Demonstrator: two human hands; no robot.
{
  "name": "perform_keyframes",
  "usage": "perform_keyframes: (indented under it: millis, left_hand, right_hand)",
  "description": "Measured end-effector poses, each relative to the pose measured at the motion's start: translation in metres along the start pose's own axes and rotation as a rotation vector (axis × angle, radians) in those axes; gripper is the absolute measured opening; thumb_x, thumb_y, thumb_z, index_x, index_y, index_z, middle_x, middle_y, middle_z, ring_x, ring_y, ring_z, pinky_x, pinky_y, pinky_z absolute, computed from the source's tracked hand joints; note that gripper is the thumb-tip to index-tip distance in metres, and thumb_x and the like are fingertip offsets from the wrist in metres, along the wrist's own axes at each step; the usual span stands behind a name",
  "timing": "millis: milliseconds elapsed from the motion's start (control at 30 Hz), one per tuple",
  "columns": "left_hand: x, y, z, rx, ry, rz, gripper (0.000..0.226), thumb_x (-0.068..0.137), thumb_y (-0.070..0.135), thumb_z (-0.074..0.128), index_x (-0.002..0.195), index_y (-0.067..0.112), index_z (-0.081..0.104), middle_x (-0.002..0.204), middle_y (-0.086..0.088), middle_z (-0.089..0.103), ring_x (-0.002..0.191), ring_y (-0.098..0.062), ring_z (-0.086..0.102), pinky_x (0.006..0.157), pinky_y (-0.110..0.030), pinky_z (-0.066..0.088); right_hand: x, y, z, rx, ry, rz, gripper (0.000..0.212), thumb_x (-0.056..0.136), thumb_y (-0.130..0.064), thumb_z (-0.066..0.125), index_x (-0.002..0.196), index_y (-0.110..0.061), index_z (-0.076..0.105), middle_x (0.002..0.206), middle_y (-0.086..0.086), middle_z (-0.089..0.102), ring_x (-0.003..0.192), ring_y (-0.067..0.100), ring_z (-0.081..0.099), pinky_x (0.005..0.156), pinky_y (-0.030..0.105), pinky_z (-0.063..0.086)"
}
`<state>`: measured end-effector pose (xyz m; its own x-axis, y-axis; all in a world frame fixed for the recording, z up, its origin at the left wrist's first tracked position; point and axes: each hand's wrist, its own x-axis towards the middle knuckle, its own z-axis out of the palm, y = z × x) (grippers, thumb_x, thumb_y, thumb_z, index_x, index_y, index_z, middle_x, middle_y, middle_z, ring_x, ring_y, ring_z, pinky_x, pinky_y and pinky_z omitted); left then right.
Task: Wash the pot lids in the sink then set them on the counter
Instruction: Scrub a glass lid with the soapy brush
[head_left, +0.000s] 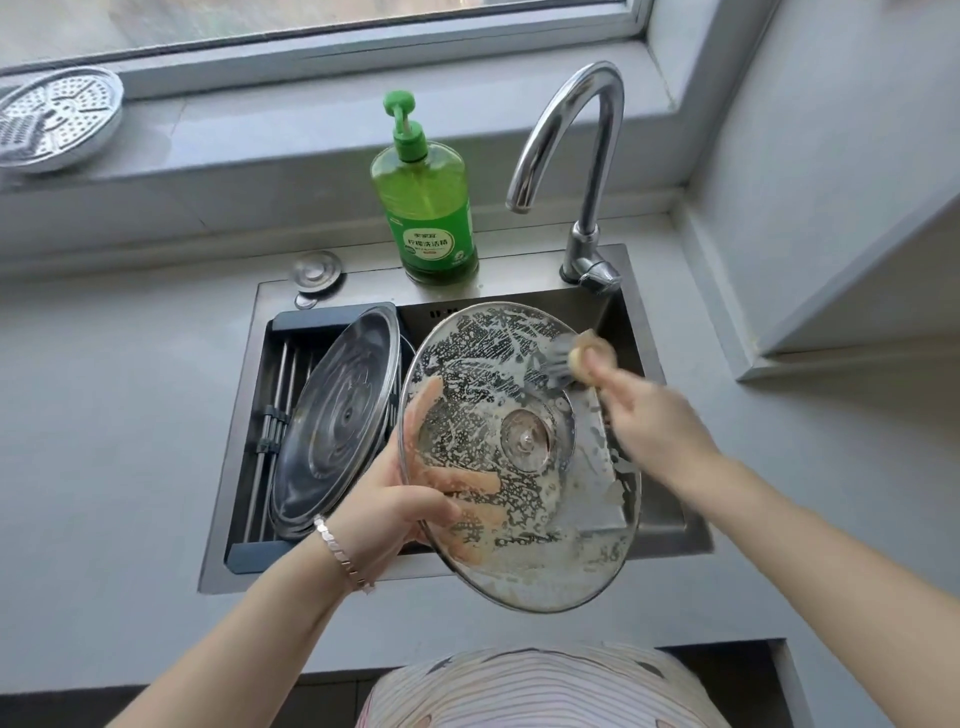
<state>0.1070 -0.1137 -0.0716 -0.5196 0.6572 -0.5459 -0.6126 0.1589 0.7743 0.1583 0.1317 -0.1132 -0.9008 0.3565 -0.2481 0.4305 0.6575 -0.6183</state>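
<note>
Head view, looking down over the sink (363, 291).

- Your left hand (400, 512) holds the glass pot lid (488, 410) by its lower left edge. The thumb lies on the near face and the fingers are spread flat behind the glass, showing through it.
- This lid is tilted up towards you above the right half of the sink, underside facing you, with its front edge overhanging the sink's near rim. Foam streaks cover most of the glass.
- Your right hand (649, 421) is closed round a scrubber (561, 364) with dark bristles and a pale yellow part. The bristles are against the lid's upper right edge. The hand and tool are blurred, so you cannot tell the exact finger placement.
- A steel pot lid (337, 421) stands on edge in the left half of the sink, leaning in the dark drain rack (275, 415), just beside the glass lid.
- A green dish soap bottle (426, 208) stands upright on the sink's back ledge, with the faucet (571, 156) to its right, spout arched over the basin.
- A perforated steamer plate (57, 119) lies on the window sill, far left.
- The grey counter (104, 415) surrounds the sink.
- You wear a bracelet (343, 556) on your left wrist.
</note>
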Motion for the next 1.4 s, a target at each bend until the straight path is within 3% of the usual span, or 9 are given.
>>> perform_keyframes:
  millis: [167,267,333,433,767,867,1033,1200,1400]
  left_hand:
    - [0.001,0.002,-0.002,0.01,0.041,0.038,0.105,0.058,-0.015,0.049,0.132,0.055,0.026,0.103,-0.027,0.066,0.083,-0.041,0.068,0.053,-0.048,0.056]
    - [-0.001,0.003,-0.006,0.031,0.034,0.041,0.106,0.058,-0.014,0.05,0.135,0.054,0.024,0.103,-0.028,0.066,0.085,-0.043,0.067,0.056,-0.049,0.055]
    - [0.001,0.003,-0.006,0.033,0.044,0.057,0.105,0.058,-0.014,0.051,0.133,0.056,0.028,0.119,-0.029,0.059,0.089,-0.043,0.067,0.052,-0.049,0.057]
    - [0.004,0.005,-0.005,-0.004,0.069,0.088,0.099,0.057,-0.016,0.051,0.122,0.059,0.039,0.142,-0.025,0.037,0.092,-0.04,0.066,0.048,-0.04,0.056]
    - [-0.001,0.001,-0.02,-0.032,0.106,0.083,0.106,0.057,-0.015,0.049,0.135,0.054,0.029,0.107,-0.027,0.065,0.088,-0.048,0.065,0.047,-0.043,0.056]
    - [-0.005,0.004,-0.023,-0.036,0.102,0.085,0.105,0.058,-0.015,0.049,0.133,0.056,0.029,0.105,-0.028,0.066,0.086,-0.049,0.065,0.049,-0.045,0.056]
    - [0.0,0.004,-0.021,-0.021,0.155,0.144,0.102,0.057,-0.014,0.051,0.129,0.056,0.037,0.142,-0.024,0.038,0.093,-0.045,0.064,0.05,-0.047,0.056]
    - [-0.002,0.008,-0.022,-0.085,0.168,0.113,0.104,0.056,-0.014,0.048,0.135,0.052,0.032,0.111,-0.03,0.062,0.085,-0.048,0.065,0.048,-0.048,0.056]
    - [0.004,0.008,-0.021,-0.059,0.212,0.083,0.105,0.056,-0.015,0.048,0.135,0.052,0.031,0.1,-0.031,0.066,0.084,-0.05,0.064,0.049,-0.047,0.056]
  right_hand:
    - [-0.029,-0.012,0.017,0.006,-0.118,-0.136,0.05,0.098,-0.02,0.042,0.134,-0.049,0.024,0.061,0.003,0.053,0.049,0.011,0.04,0.051,0.025,0.035]
    - [-0.014,0.011,0.009,-0.081,-0.066,-0.028,0.046,0.099,-0.025,0.04,0.136,-0.052,0.031,0.083,0.014,0.065,0.062,0.02,0.052,0.065,0.035,0.043]
    - [-0.005,0.018,0.004,-0.074,-0.001,0.078,0.044,0.099,-0.027,0.038,0.136,-0.052,0.034,0.094,0.018,0.066,0.079,0.032,0.057,0.074,0.038,0.044]
    - [-0.029,-0.002,0.021,-0.054,-0.107,-0.072,0.048,0.099,-0.022,0.04,0.138,-0.049,0.03,0.074,0.009,0.056,0.062,0.023,0.046,0.061,0.032,0.034]
    - [-0.044,-0.004,0.027,-0.187,-0.197,-0.133,0.05,0.099,-0.022,0.037,0.141,-0.048,0.025,0.09,0.014,0.064,0.078,0.031,0.055,0.063,0.031,0.029]
    - [-0.021,0.019,0.01,-0.204,-0.127,0.052,0.048,0.099,-0.026,0.035,0.138,-0.053,0.027,0.105,0.02,0.066,0.091,0.037,0.058,0.07,0.036,0.036]
    - [-0.05,-0.005,0.027,-0.165,-0.251,-0.126,0.051,0.098,-0.021,0.038,0.139,-0.049,0.029,0.092,0.014,0.066,0.071,0.028,0.049,0.067,0.036,0.038]
    - [-0.031,0.022,0.011,-0.253,-0.201,0.054,0.053,0.099,-0.025,0.034,0.135,-0.059,0.014,0.109,0.018,0.065,0.093,0.037,0.058,0.072,0.036,0.039]
    - [-0.053,-0.008,0.021,-0.199,-0.34,-0.159,0.049,0.098,-0.022,0.037,0.137,-0.051,0.031,0.08,0.006,0.061,0.056,0.014,0.045,0.056,0.026,0.035]
